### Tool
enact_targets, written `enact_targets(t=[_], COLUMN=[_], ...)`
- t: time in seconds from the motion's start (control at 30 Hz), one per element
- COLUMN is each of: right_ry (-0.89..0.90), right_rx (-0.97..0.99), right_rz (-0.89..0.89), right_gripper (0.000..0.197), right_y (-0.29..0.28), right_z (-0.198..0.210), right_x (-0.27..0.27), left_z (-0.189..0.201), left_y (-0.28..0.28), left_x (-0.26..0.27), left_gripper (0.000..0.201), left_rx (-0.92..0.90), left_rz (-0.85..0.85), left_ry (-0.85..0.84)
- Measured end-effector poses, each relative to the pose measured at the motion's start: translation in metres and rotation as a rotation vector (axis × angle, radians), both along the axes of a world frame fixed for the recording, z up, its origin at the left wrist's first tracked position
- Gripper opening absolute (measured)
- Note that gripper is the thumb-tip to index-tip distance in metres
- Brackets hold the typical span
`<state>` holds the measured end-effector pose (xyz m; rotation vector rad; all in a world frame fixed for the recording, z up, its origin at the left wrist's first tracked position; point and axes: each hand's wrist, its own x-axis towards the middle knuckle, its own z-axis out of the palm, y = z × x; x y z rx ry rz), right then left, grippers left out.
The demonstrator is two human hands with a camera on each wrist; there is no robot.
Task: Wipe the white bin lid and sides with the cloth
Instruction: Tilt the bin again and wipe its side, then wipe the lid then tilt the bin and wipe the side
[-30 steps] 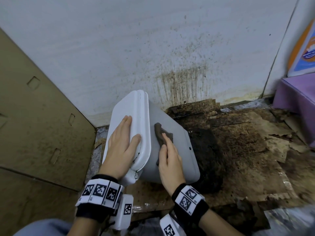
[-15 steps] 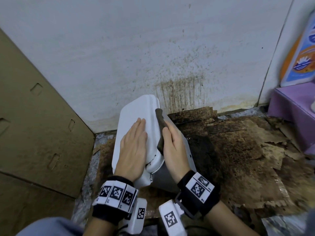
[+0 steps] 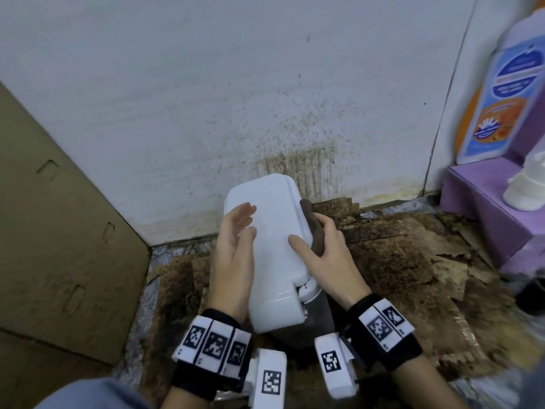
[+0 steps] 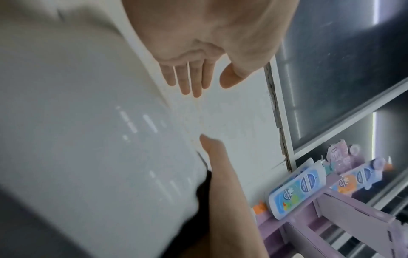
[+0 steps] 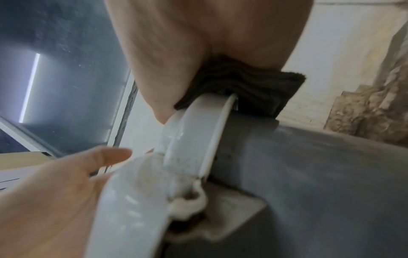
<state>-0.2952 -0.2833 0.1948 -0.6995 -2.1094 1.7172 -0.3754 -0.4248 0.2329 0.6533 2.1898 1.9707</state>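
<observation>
The white bin lid (image 3: 271, 246) faces up at the centre, on the grey bin body (image 3: 320, 317). My right hand (image 3: 309, 236) clamps a dark brown cloth (image 3: 313, 231) over the lid's right rim, with the thumb lying on top of the lid. In the right wrist view the folded cloth (image 5: 249, 90) wraps the lid rim (image 5: 194, 131) above the grey body (image 5: 320, 183). My left hand (image 3: 244, 222) hovers over the lid's left side with fingers straight and holds nothing. The left wrist view shows its fingers (image 4: 194, 82) spread above the lid (image 4: 88, 139).
A stained white wall (image 3: 265, 98) rises right behind the bin. A cardboard panel (image 3: 59, 231) leans at the left. A purple shelf (image 3: 483, 208) with a detergent bottle (image 3: 498, 101) stands at the right. Dirty, torn cardboard (image 3: 413, 276) covers the floor.
The bin has swung from lying on its side to lid facing up. My right hand slid the cloth from the grey side to the lid's right rim. My left hand lifted off the lid.
</observation>
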Motion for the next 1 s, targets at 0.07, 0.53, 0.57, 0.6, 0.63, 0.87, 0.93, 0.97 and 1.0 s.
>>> enact_targets(t=[0.07, 0.53, 0.57, 0.6, 0.63, 0.87, 0.93, 0.97, 1.0], right_ry=[-0.036, -0.098, -0.1, -0.103, -0.105, -0.006, 0.03, 0.043, 0.05], right_rx=[0.0, -0.004, 0.001, 0.008, 0.01, -0.046, -0.064, -0.07, -0.068], right_rz=[-0.006, 0.007, 0.008, 0.006, 0.002, -0.164, -0.228, -0.262, -0.302], right_gripper=[0.07, 0.083, 0.085, 0.086, 0.086, 0.09, 0.09, 0.09, 0.09], right_y=[0.011, 0.038, 0.038, 0.038, 0.037, 0.018, 0.008, 0.001, -0.006], right_z=[-0.002, -0.013, -0.012, -0.012, -0.012, -0.015, -0.015, -0.015, -0.015], right_x=[0.004, 0.007, 0.007, 0.007, 0.007, 0.009, 0.011, 0.012, 0.012], left_z=[-0.005, -0.045, -0.045, -0.044, -0.044, -0.035, -0.031, -0.03, -0.029], left_y=[-0.01, -0.01, -0.01, -0.011, -0.011, -0.013, -0.014, -0.016, -0.017], left_x=[-0.011, -0.008, -0.008, -0.008, -0.009, -0.01, -0.018, -0.024, -0.03], left_gripper=[0.032, 0.077, 0.079, 0.079, 0.077, 0.064, 0.064, 0.064, 0.064], left_rx=[-0.047, -0.489, -0.461, -0.439, -0.422, -0.33, -0.346, -0.364, -0.379], left_rz=[0.058, 0.031, 0.024, 0.019, 0.013, -0.034, -0.059, -0.076, -0.1], left_ry=[0.028, -0.137, -0.147, -0.159, -0.171, -0.189, -0.155, -0.136, -0.122])
